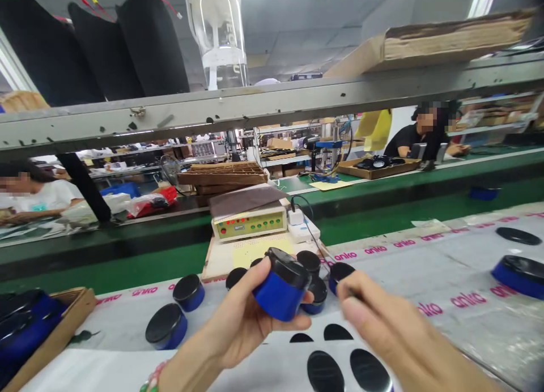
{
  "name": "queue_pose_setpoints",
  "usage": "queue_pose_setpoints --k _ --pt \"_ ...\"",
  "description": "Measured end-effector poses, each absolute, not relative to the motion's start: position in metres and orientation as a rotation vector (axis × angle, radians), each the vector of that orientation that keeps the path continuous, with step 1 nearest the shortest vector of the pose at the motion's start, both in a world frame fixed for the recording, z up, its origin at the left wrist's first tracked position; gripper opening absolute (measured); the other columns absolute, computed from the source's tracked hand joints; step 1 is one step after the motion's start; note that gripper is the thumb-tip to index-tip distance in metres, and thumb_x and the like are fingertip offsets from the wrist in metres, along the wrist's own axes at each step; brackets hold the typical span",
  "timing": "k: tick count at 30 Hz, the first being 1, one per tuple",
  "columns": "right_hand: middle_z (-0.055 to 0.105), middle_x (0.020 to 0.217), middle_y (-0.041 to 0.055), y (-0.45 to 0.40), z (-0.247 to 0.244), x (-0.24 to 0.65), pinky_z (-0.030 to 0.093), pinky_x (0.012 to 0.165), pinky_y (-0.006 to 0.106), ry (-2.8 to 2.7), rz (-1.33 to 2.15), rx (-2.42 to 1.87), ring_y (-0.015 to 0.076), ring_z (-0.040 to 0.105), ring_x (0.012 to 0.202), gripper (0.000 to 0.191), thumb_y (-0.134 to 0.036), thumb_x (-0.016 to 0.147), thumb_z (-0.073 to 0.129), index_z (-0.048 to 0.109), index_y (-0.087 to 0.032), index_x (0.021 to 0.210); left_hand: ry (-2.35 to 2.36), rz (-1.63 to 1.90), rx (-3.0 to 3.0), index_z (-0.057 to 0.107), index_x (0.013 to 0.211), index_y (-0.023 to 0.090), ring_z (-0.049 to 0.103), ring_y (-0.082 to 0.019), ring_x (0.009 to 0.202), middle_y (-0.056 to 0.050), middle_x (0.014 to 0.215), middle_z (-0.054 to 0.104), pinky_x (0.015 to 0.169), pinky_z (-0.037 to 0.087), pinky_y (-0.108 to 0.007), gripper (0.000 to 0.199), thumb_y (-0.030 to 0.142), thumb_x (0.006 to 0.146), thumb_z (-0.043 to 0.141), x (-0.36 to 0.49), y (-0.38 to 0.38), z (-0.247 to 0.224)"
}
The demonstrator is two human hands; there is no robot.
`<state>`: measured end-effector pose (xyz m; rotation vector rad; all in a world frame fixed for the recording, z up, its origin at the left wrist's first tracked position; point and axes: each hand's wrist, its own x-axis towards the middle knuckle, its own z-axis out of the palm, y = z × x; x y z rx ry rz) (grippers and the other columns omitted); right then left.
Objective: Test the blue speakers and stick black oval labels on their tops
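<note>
My left hand (249, 307) is wrapped round a blue round case with a black top (283, 287), held tilted above the bench. My right hand (374, 312) is to its right, thumb and fingers pinched together and smeared by motion. Something small and dark shows at its fingertips, too blurred to name. Below the hands lies a white sheet with black round discs (325, 372), partly covered by my right forearm. More blue and black cases (168, 327) stand about the hands, several of them just behind the held one.
A cardboard box of blue cases (76, 321) stands at the left. Behind my hands is a control box with lit buttons (250, 225). A metal shelf beam (272, 106) crosses above. More cases (521, 276) stand at right. Two people sit across the green conveyor belt (170, 261).
</note>
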<state>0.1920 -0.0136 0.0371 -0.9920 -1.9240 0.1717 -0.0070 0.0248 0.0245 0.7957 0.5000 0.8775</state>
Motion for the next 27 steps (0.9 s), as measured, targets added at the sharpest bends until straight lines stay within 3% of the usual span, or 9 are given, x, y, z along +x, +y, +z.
queue_pose_setpoints --k 3,8,12,15,19,22,24,27 --pt "0.068 0.075 -0.0025 -0.019 0.033 0.178 0.046 0.056 0.02 -2.041 0.111 -0.872 0.0122 0.065 0.065 0.023 -0.033 0.099 0.033 0.054 -0.026 0.095 0.444 0.859 0.73 0.065 0.108 0.01 0.068 -0.022 0.082 -0.014 0.093 0.07 0.069 0.056 -0.029 0.045 0.048 0.086 0.056 -0.014 0.02 0.022" --pt "0.054 0.055 -0.0053 -0.021 0.026 0.174 0.036 0.045 0.022 -2.11 0.001 -0.901 0.009 0.051 0.045 0.033 -0.031 0.099 0.035 0.048 -0.022 0.071 0.502 0.921 0.774 0.065 0.112 0.017 0.064 -0.023 0.094 -0.011 0.107 0.068 0.077 0.054 -0.034 0.037 0.043 0.088 0.055 -0.014 0.011 0.021" --pt "0.055 0.054 -0.0058 -0.022 0.028 0.181 0.034 0.043 0.022 -2.208 0.02 -0.942 0.0077 0.051 0.043 0.035 -0.03 0.1 0.034 0.046 -0.022 0.068 0.505 0.952 0.869 0.061 0.117 0.019 0.062 -0.027 0.098 -0.011 0.112 0.065 0.08 0.052 -0.04 0.036 0.04 0.089 0.051 -0.014 0.007 0.02" --pt "0.053 0.051 -0.0071 -0.023 0.028 0.184 0.031 0.04 0.023 -2.208 -0.049 -0.961 0.0072 0.049 0.039 0.037 -0.03 0.099 0.034 0.043 -0.023 0.064 0.547 0.949 0.95 0.057 0.119 0.02 0.061 -0.029 0.101 -0.011 0.115 0.062 0.082 0.051 -0.042 0.042 0.048 0.09 0.048 -0.012 0.004 0.023" --pt "0.052 0.048 -0.0075 -0.023 0.026 0.185 0.032 0.04 0.024 -2.177 -0.147 -1.021 0.0082 0.049 0.038 0.035 -0.028 0.098 0.037 0.043 -0.023 0.064 0.672 1.013 1.302 0.053 0.119 0.022 0.056 -0.025 0.107 -0.008 0.118 0.058 0.092 0.044 -0.036 0.051 0.057 0.082 0.058 -0.011 0.0 0.027" --pt "0.052 0.048 -0.0068 -0.02 0.023 0.186 0.031 0.038 0.025 -2.164 -0.17 -1.026 0.0095 0.048 0.036 0.034 -0.026 0.096 0.038 0.043 -0.024 0.063 0.782 1.08 1.581 0.048 0.121 0.024 0.057 -0.023 0.105 -0.006 0.115 0.06 0.09 0.045 -0.031 0.059 0.054 0.075 0.068 -0.011 -0.002 0.027" --pt "0.057 0.054 -0.006 -0.016 0.019 0.188 0.037 0.041 0.022 -2.168 -0.085 -1.017 0.0097 0.053 0.042 0.029 -0.022 0.095 0.038 0.047 -0.024 0.068 0.862 1.107 1.761 0.043 0.126 0.026 0.058 -0.024 0.104 -0.006 0.116 0.059 0.087 0.048 -0.032 0.065 0.054 0.073 0.069 -0.011 -0.003 0.025" --pt "0.069 0.079 -0.0023 -0.009 0.006 0.189 0.048 0.057 0.017 -2.139 0.041 -1.006 0.0107 0.065 0.065 0.018 -0.018 0.094 0.037 0.054 -0.024 0.094 0.942 1.189 2.229 0.037 0.133 0.027 0.057 -0.026 0.109 -0.009 0.123 0.053 0.09 0.049 -0.036 0.073 0.055 0.073 0.068 -0.011 -0.002 0.023"
